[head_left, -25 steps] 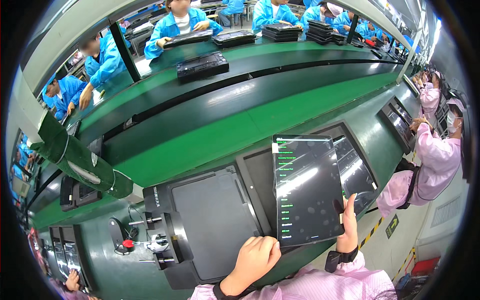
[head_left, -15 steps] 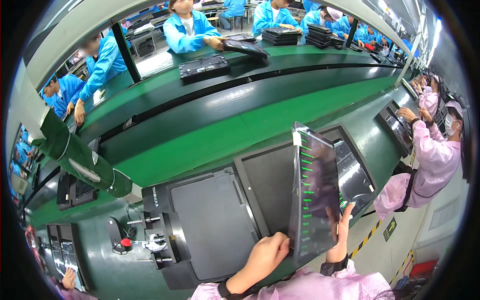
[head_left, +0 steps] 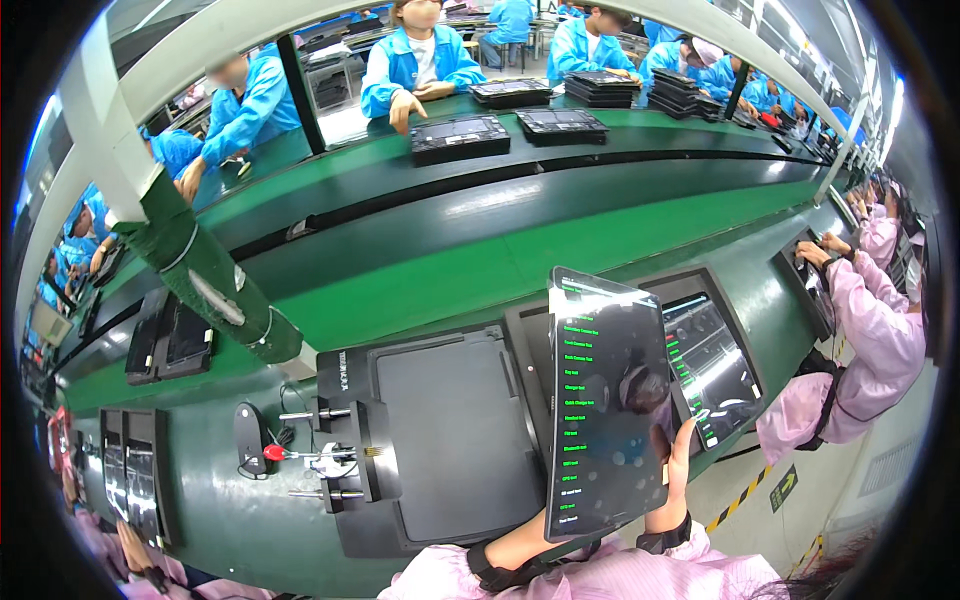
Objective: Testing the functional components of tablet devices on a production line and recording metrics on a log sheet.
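The green counter (head_left: 205, 490) is left bare in a patch between the trays at far left and the black mouse-shaped device, and in another right of the two-bay tray (head_left: 690, 281). The black fixture (head_left: 450, 440) is set flat, its right edge close to that tray and its clamp end turned left. The raised tablet (head_left: 605, 420) is held tilted over the tray's left bay, its lower edge brought near the worker's body. The second tablet (head_left: 715, 360) is seated in the right bay. Of the hands, the right hand (head_left: 675, 488) is closed on the raised tablet's right edge, thumb upward; the left hand is hidden behind that tablet, so its grip cannot be told. The mouse-shaped device (head_left: 248, 440) is flanked by a small red knob (head_left: 275, 453).
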A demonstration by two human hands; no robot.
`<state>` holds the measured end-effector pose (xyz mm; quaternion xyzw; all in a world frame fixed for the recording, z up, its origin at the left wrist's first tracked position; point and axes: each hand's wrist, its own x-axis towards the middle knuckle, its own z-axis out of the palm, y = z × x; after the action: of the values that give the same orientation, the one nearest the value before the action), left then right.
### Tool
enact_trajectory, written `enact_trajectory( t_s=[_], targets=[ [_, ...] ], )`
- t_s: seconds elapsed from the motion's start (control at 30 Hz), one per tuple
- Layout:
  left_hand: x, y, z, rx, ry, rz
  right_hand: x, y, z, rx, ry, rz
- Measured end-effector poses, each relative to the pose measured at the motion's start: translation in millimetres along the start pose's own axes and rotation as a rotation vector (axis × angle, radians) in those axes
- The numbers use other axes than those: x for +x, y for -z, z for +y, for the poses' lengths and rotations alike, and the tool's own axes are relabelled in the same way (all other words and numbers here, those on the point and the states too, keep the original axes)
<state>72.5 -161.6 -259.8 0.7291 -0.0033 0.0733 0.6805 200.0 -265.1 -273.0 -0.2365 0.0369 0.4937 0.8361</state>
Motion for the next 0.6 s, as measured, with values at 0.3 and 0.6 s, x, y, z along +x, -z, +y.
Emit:
enact_trajectory(
  t_s=[0.3, 0.6],
  targets=[
    [-92.9, 94.8, 23.2, 0.379, 0.234, 0.250, 11.0, -28.5, 13.0, -0.079, -0.093, 0.011],
    [-189.2, 186.6, 33.2, 0.391, -0.018, 1.558, 8.9, -38.6, 41.7, -0.813, -0.147, 0.088]
  ],
)
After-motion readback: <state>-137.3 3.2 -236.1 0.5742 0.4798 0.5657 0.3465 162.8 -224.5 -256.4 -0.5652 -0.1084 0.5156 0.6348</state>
